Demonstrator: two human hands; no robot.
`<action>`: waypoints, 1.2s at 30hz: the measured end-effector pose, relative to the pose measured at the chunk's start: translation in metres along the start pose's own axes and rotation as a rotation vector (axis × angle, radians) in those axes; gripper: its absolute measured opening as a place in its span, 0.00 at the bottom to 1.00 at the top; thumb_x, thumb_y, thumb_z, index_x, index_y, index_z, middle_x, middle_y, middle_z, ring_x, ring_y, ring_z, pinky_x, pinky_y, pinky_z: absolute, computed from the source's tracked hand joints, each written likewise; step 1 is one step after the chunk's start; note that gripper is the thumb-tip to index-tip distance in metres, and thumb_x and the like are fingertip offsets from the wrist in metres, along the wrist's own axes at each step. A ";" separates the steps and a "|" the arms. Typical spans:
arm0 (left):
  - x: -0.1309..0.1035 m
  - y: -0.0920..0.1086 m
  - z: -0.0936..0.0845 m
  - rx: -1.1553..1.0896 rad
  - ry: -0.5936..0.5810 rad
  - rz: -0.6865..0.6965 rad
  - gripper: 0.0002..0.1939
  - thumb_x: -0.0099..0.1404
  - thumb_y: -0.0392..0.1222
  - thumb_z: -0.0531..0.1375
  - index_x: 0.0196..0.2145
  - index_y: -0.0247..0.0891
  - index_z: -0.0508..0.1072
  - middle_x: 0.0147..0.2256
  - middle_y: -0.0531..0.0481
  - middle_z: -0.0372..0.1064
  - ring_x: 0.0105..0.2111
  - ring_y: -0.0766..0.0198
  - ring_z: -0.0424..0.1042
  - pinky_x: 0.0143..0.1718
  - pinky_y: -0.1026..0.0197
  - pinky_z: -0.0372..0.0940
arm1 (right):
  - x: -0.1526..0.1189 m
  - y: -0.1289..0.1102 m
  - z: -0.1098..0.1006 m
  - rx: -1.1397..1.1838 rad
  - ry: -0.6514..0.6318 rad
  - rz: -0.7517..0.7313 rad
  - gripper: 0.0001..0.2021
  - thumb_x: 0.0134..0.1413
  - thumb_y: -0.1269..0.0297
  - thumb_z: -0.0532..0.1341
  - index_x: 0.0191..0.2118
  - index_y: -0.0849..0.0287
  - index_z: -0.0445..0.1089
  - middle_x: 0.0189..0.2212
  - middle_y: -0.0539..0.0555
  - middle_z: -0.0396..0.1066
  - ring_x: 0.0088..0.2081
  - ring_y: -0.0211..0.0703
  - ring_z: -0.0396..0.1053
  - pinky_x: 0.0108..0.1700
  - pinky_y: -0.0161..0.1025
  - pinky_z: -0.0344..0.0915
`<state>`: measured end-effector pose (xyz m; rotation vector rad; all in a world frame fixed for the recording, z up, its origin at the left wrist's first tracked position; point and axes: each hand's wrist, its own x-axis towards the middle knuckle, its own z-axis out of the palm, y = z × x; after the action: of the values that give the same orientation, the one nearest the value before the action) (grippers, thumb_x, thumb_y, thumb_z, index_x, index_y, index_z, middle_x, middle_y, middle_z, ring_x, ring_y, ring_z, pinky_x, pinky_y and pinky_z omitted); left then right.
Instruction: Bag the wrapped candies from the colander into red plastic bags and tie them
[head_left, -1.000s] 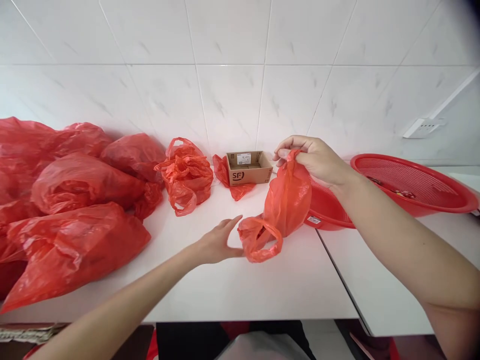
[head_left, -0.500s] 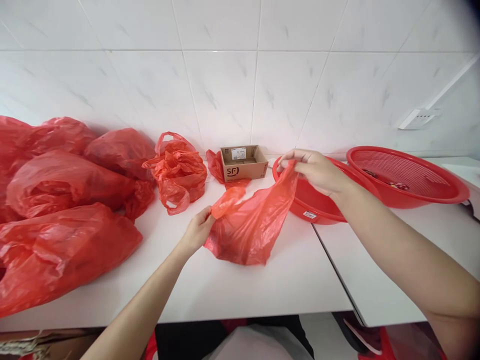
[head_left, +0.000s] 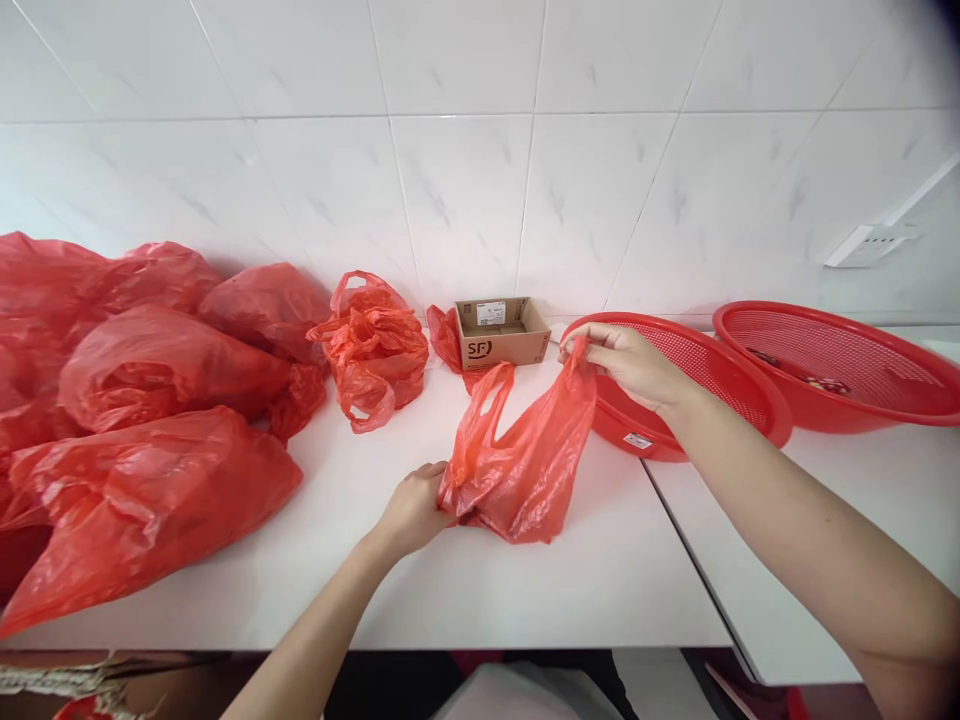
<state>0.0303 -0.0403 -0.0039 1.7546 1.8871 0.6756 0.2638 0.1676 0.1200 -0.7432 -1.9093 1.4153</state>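
1. Red plastic bridges the two hands in the head view: a thin carrier bag [head_left: 517, 480] is held over the white table [head_left: 600, 600]. I cannot tell whether its lower edge touches the surface.
2. Its long axis runs slantwise, from the right hand [head_left: 630, 360] at the upper right corner down to the left hand [head_left: 412, 505] at the lower left. Neither hand is nearer; both touch it.
3. Thumb and fingertips of the right hand are pinched together on the gathered corner. The left hand is curled closed on the plastic, with its fingertips hidden.
4. One handle loop [head_left: 471, 412] stands free between the hands, pointing up toward the cardboard box [head_left: 517, 352]. The nearer red basket [head_left: 652, 425] lies behind the right hand.
5. Half a second ago the left hand gripped the bag's upper left part, with the plastic spread wider. Now it sits lower, the loop rising clear of it; the right hand keeps its pinch.
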 end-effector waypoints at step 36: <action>0.010 0.076 -0.121 -1.293 0.313 0.153 0.06 0.65 0.41 0.59 0.40 0.44 0.71 0.32 0.53 0.67 0.33 0.65 0.71 0.42 0.59 0.68 | 0.004 -0.058 0.021 0.081 -0.211 -0.069 0.07 0.47 0.68 0.66 0.32 0.58 0.67 0.29 0.50 0.71 0.30 0.38 0.70 0.33 0.38 0.69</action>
<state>0.0101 -0.0299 0.1372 0.9225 0.9412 1.7669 0.2412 0.1435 0.1717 -0.5018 -2.0014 1.5700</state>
